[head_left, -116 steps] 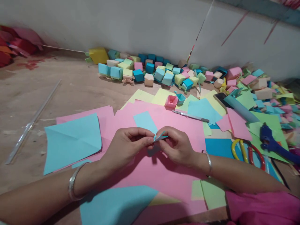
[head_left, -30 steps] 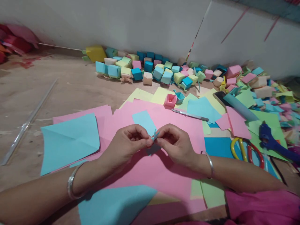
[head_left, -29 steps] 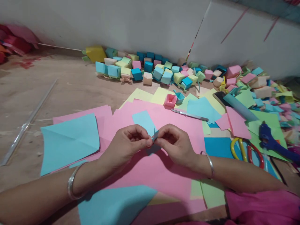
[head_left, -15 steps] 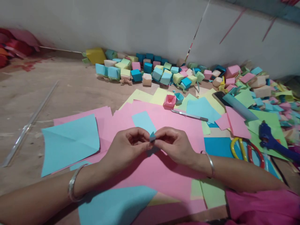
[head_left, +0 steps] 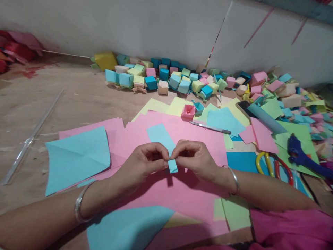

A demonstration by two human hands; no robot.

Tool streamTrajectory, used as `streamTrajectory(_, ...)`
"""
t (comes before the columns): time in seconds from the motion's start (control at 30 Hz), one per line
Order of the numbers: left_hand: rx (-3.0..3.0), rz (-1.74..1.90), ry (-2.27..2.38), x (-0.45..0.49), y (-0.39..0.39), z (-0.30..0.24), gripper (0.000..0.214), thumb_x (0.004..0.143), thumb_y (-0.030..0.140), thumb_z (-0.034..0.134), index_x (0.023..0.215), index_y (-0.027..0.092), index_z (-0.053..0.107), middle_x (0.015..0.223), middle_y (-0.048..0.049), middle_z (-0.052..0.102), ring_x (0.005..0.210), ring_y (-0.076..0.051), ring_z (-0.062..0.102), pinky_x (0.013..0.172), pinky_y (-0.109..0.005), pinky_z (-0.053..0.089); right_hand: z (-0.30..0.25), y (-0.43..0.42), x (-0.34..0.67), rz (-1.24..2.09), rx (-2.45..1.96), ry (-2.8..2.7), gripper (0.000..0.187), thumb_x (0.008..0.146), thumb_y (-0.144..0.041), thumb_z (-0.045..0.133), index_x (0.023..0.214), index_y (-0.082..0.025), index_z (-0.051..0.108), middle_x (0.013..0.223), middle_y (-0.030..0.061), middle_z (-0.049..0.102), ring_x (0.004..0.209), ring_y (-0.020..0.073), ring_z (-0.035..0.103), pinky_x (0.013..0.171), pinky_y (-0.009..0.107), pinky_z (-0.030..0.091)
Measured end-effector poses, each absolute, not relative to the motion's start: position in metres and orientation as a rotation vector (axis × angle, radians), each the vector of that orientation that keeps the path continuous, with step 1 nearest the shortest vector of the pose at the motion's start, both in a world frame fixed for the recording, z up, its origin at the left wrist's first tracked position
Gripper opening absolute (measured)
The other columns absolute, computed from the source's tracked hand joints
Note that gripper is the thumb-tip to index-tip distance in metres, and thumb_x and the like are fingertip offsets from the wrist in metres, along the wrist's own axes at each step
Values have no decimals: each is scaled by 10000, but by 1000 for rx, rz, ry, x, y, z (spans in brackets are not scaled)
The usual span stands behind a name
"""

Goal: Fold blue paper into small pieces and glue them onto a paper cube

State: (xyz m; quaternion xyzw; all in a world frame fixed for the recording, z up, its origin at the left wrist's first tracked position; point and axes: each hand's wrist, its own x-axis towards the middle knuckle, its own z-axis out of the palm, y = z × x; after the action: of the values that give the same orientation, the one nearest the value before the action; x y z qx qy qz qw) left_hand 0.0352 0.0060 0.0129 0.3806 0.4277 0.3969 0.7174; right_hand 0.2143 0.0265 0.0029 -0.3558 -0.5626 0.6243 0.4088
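A small folded piece of light blue paper is pinched between my two hands, above a large pink sheet. My left hand grips its left side between thumb and forefinger. From the right, my right hand pinches its upper edge in the same way. Just beyond my fingertips a light blue paper strip lies on the pink sheet. Past it stand a small open pink paper box and a small blue one.
A craft knife lies right of the strip. Scissors and a blue glue gun are near my right forearm. Several folded paper blocks line the wall. A clear ruler-like strip lies at left, beside a blue sheet.
The folded blue paper has turned between my fingers, so a broader bright face now shows below the fingertips. Both hands stay in nearly the same place.
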Motion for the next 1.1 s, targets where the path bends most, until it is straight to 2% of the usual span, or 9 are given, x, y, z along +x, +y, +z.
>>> streamTrajectory(0.1, 833, 869, 949, 34, 7, 12, 124, 713, 115, 750, 696, 149, 632, 615, 19, 597, 553, -84, 565, 523, -200, 475, 1, 28, 215, 1466, -874, -1492, 84, 700, -132, 705, 709, -212, 730, 689, -8, 616, 614, 102, 566, 545, 254, 472)
streamTrajectory(0.23, 802, 865, 953, 33, 6, 10, 135, 742, 186, 742, 754, 148, 613, 652, -7, 612, 531, -145, 598, 482, -282, 508, -3, 29, 215, 1305, -823, -1582, 133, 738, -112, 651, 747, -208, 742, 748, 26, 669, 663, 125, 613, 564, 269, 472)
streamTrajectory(0.37, 755, 870, 885, 35, 4, 10, 87, 800, 211, 680, 818, 144, 628, 643, -12, 609, 554, -170, 622, 541, -334, 542, -5, 29, 215, 1248, -844, -1608, 163, 743, -91, 620, 743, -207, 734, 746, 29, 676, 666, 135, 619, 575, 288, 479)
streamTrajectory(0.43, 779, 858, 895, 34, 5, 12, 87, 815, 222, 669, 840, 142, 644, 629, -2, 597, 562, -154, 618, 562, -318, 547, -5, 29, 215, 1232, -858, -1617, 169, 750, -90, 609, 747, -209, 729, 752, 28, 676, 679, 139, 622, 595, 297, 490)
streamTrajectory(0.6, 922, 841, 1066, 33, 8, 15, 152, 705, 170, 764, 738, 130, 621, 604, 23, 583, 519, -87, 557, 481, -199, 501, 0, 26, 216, 1184, -843, -1750, 178, 776, -82, 569, 782, -194, 706, 774, 31, 667, 709, 139, 616, 634, 300, 499)
streamTrajectory(0.73, 971, 851, 1092, 35, 8, 17, 194, 687, 170, 768, 792, 147, 606, 619, 31, 592, 550, -110, 591, 501, -228, 544, 0, 22, 214, 1233, -938, -1751, 67, 767, -119, 622, 796, -178, 635, 728, -1, 618, 614, 102, 557, 570, 258, 471)
streamTrajectory(0.87, 972, 843, 1101, 38, 5, 20, 216, 683, 161, 760, 818, 155, 591, 641, 23, 614, 573, -140, 633, 537, -272, 575, -2, 18, 213, 1285, -944, -1716, 170, 764, -94, 607, 895, -190, 554, 721, -43, 565, 549, 64, 493, 509, 208, 426)
streamTrajectory(0.97, 939, 836, 1019, 40, 3, 21, 214, 683, 178, 766, 798, 150, 588, 632, 18, 618, 550, -151, 632, 530, -302, 581, 0, 17, 214, 1241, -897, -1792, 175, 756, -53, 579, 833, -196, 514, 673, -66, 510, 518, 51, 433, 486, 188, 381)
streamTrajectory(1.1, 884, 834, 988, 36, 3, 18, 218, 673, 182, 792, 760, 143, 596, 610, 20, 601, 539, -117, 596, 517, -249, 547, 5, 22, 217, 987, -755, -1977, 132, 804, -57, 515, 816, -186, 542, 706, -21, 553, 608, 89, 495, 563, 220, 437)
